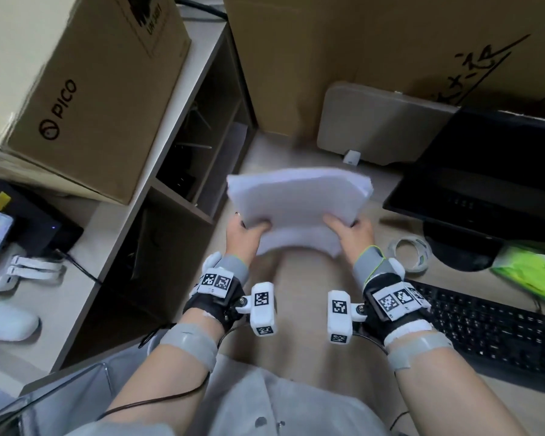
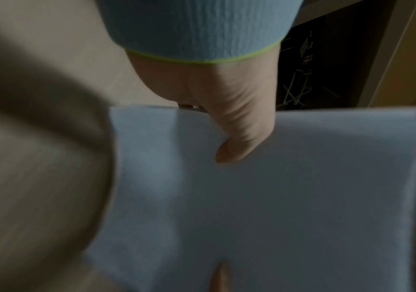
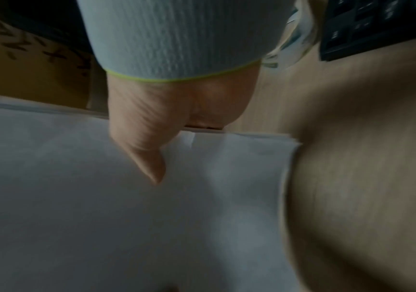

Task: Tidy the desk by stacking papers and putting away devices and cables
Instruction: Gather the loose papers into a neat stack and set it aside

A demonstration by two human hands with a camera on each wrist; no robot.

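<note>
A thick stack of white papers [image 1: 296, 199] hangs above the beige desk [image 1: 296, 309], held by both hands at its near edge. My left hand [image 1: 244, 232] pinches the left side, thumb on top and fingers beneath. My right hand [image 1: 348, 229] pinches the right side the same way. In the left wrist view the thumb [image 2: 239, 134] lies on the papers [image 2: 277, 197]. The right wrist view shows the other thumb [image 3: 147, 150] pressed on the sheets [image 3: 102, 217]. The stack's near edge sags between the hands.
A dark shelf unit [image 1: 202, 146] with open compartments stands left, a PICO cardboard box [image 1: 92, 89] on top. A large cardboard box [image 1: 390, 51] and grey pad [image 1: 381, 124] lie behind. Right: black monitor [image 1: 491, 177], keyboard [image 1: 491, 332], tape roll [image 1: 411, 253], green packet [image 1: 532, 272].
</note>
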